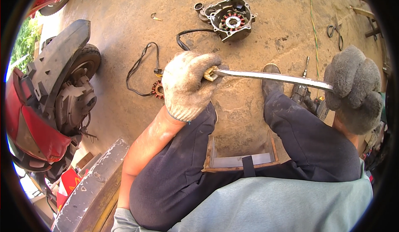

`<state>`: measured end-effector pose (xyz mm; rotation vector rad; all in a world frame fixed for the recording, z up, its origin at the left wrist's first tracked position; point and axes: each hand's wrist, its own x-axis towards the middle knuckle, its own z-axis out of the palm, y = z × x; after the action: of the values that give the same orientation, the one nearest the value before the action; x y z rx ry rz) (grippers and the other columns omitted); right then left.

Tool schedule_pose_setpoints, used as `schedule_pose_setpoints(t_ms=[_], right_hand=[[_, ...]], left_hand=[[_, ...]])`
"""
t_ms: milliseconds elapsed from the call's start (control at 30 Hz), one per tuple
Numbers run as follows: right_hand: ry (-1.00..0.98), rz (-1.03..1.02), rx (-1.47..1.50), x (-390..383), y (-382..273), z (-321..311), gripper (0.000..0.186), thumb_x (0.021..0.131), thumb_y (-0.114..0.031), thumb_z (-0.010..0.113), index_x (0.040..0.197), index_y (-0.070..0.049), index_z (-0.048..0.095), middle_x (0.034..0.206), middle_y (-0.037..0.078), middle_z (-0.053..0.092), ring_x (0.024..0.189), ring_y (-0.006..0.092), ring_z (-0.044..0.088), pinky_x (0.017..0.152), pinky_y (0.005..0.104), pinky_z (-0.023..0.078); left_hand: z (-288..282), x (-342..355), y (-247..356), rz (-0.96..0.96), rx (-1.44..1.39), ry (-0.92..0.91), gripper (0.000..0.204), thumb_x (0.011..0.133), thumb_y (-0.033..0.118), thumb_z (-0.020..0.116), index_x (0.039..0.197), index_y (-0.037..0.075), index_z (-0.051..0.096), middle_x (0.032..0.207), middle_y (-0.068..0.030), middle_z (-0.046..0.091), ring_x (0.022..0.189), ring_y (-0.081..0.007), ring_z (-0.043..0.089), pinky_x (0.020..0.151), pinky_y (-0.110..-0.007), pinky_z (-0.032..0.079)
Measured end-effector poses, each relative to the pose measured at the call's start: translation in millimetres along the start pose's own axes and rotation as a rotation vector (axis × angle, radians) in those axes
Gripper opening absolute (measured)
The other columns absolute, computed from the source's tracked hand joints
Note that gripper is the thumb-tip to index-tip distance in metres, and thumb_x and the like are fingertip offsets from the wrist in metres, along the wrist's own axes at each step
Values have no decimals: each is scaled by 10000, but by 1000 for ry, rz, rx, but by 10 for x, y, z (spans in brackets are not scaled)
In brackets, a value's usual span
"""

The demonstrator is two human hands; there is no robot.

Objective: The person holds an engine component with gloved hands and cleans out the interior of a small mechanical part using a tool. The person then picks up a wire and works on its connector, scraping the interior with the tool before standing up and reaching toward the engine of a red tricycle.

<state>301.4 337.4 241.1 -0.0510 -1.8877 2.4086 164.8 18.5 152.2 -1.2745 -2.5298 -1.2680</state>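
My left hand [189, 80], in a dirty knitted work glove, is closed around a small brass-coloured piece [211, 73] that juts out by the thumb. A long, narrow metal bar [274, 78] runs from that piece across to my right hand [352, 84]. The right hand, in a darker grey glove, is closed over the bar's far end, which its fingers hide. Both hands are raised above my knees. Below the left hand lies a copper-wound stator coil ring [158, 89], partly covered by the glove. Its black cable [134, 68] loops over the floor.
A metal engine cover [226, 36] with another stator inside lies ahead. On the right are a power tool with a bit [301, 91], scissors [336, 31] and a thin yellow-green wire [314, 36]. A red scooter [35, 128] stands left, near a worn bench edge [89, 182].
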Motion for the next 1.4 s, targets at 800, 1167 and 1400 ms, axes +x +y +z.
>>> schedule_pose_setpoints(t_ms=[800, 1167, 1400], right_hand=[[210, 27, 255, -2, 32, -153, 380, 995, -314, 738, 811, -136, 456, 902, 36, 407, 774, 142, 402, 641, 270, 400], [-138, -91, -31, 192, -3, 221, 417, 942, -414, 784, 711, -161, 545, 868, 39, 561, 781, 143, 533, 603, 274, 481], [33, -57, -52, 75, 44, 382, 456, 951, -466, 763, 704, -160, 533, 823, 33, 554, 721, 151, 526, 580, 277, 461]], left_hand=[[18, -48, 151, -565, -411, -14, 240, 956, -8, 750, 1185, -10, 678, 1070, -75, 723, 927, -118, 676, 837, -283, 566], [27, -93, 85, -461, -391, -184, 227, 964, -41, 709, 1180, -14, 643, 1027, -80, 714, 913, -144, 697, 808, -302, 579], [9, -81, 108, -401, -399, -224, 213, 929, -26, 729, 1129, -11, 661, 1007, -107, 720, 880, -173, 713, 778, -330, 579]])
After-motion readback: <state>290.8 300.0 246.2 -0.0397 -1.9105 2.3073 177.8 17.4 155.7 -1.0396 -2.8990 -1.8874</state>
